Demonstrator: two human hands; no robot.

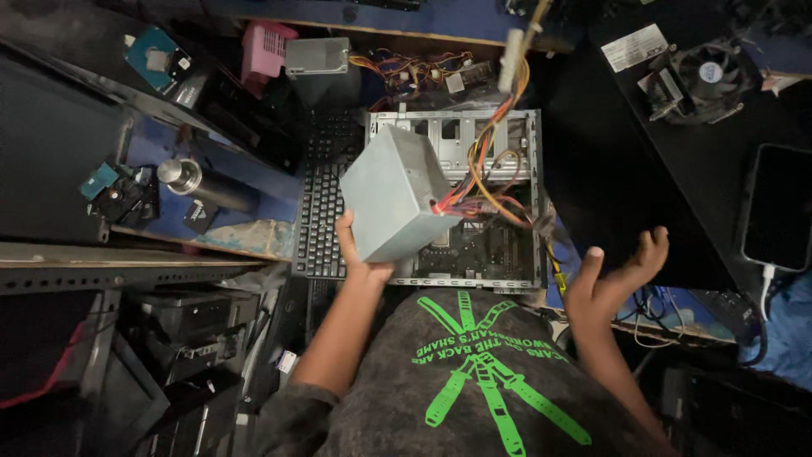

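Looking down at a super cluttered repair bench w/ a blue top (pixel 169 222), dim room, dark gear stacked on every side. Front edge of the bench is chipped bare wood.

Labels etc: white rectangular sticker (pixel 634 46) on the black panel top right, too small to read anyway. Pink vented plastic box (pixel 266 48) at the back, grey metal box (pixel 317 56) right beside it. Teal-topped hard drive (pixel 154 57) far left on a dark shelf.

Main thing: my left hand (pixel 359 258) is clamped around the bottom corner of a grey power supply box (pixel 391 203), holding it tilted up above the open pc case (pixel 461 199). Its bundle of orange/red/yellow wires (pixel 486 182) runs from the box across the case and up to a white connector (pixel 510 59) near the top. Motherboard (pixel 482 245) visible in the bottom of the case.

My right hand (pixel 613 271) is free, palm up, fingers apart, holding nothing, hovering at the bench edge beside the case.

Other stuff: black keyboard (pixel 321 211) just left of the case, partly under the box. Steel flask (pixel 203 182) lying further left. Cooler fan (pixel 706 72) top right, phone (pixel 778 207) on a white cable far right. Tower cases crowd the floor lower left.
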